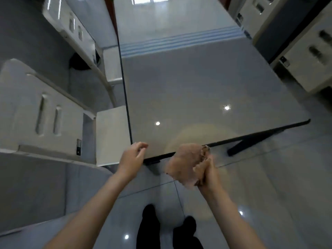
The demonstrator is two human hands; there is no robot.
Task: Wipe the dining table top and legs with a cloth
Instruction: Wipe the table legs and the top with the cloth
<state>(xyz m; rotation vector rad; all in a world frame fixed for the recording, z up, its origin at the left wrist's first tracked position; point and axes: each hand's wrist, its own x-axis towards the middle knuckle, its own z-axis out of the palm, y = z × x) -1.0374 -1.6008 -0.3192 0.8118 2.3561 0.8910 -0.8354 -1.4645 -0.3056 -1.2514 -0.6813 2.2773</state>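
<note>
Reflections of ceiling lights dotted the dining table [197, 87], a long rectangular top, glossy grey with a thin dark edge, its far end washed out by glare. Pale glossy tiles formed the floor [269, 186]. White chairs [36, 108] with slotted backs crowded the table's left side, one seat pushed against the edge; others at the upper right were cut off by the frame. One slanted dark table leg [235, 147] showed beneath the near edge; the rest stayed hidden. The crumpled brownish cloth [185, 162], blurred, hung over the near edge, clutched in the right hand [209, 174]. The left hand [132, 159], fingers loosely curled and holding nothing, hovered at the near left corner; contact was unclear.
</note>
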